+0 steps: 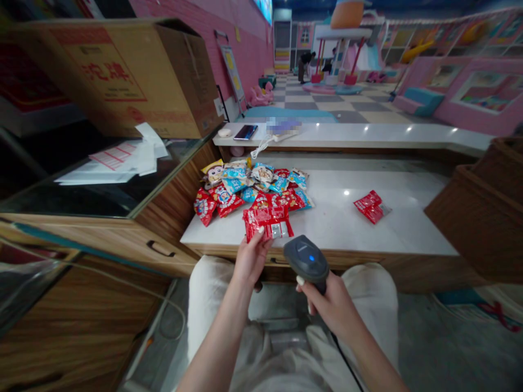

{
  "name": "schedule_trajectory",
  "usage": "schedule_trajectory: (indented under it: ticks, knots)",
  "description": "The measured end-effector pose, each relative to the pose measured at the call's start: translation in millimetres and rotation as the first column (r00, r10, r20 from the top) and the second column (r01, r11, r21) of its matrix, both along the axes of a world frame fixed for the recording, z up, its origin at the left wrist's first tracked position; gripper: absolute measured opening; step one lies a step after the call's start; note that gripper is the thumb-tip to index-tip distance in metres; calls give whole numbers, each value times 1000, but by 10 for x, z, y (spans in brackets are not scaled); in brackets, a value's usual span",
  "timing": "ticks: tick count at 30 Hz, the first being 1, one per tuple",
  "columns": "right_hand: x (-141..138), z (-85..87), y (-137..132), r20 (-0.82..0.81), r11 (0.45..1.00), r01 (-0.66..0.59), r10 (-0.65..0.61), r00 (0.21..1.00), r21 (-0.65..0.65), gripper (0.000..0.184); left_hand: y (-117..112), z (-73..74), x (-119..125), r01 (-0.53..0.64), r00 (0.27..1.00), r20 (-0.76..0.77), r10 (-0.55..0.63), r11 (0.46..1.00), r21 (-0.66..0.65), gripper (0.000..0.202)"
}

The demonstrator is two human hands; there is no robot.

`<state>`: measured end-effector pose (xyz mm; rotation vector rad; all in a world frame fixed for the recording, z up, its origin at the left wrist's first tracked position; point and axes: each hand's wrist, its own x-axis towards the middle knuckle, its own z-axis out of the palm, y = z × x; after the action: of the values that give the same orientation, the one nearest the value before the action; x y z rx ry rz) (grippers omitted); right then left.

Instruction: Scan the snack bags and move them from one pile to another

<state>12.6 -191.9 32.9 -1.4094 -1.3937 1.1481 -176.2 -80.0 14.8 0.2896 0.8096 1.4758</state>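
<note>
From where I stand, the seated person's left hand has a red packet pinched by its lower left part, the thumb lying on top and the other fingers going underneath; most of the packet stretches forward and to the right beyond that grip, over the front of the white counter, and I cannot tell whether its underside touches the surface; a printed back with a pale panel faces up.

The right hand is wrapped around the handle of a dark scanner; a blue light glows on its top, its head sits near the packet's lower right corner, and a black cord trails below the hand.

Just beyond the held packet lies a heap of snack bags, red, blue and yellow, piled on one another; one lone red bag rests well apart, over to the right, with a wicker basket farther that way; on the raised ledge behind sit a phone and a white cable; to the left, loose papers lie in front of a big cardboard box; far back, someone in dark clothes bends over.
</note>
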Motion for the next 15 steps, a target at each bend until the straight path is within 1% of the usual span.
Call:
schedule_trajectory:
  ticks: [5, 8, 12, 15]
  knots:
    - [-47, 7, 10, 90, 998, 53, -57, 994, 46, 24, -30, 21, 25, -32, 999, -26, 33, 999, 27, 26]
    - [-65, 58, 20, 117, 997, 41, -49, 992, 69, 24, -24, 39, 26, -35, 999, -30, 36, 999, 30, 29]
    - [-82, 136, 24, 145, 994, 30, -45, 988, 102, 20, -10, 71, 48, -51, 998, -40, 52, 998, 42, 31]
    - [-89, 167, 18, 146, 994, 38, -53, 988, 103, 18, -3, 86, 64, -55, 997, -53, 58, 997, 57, 31]
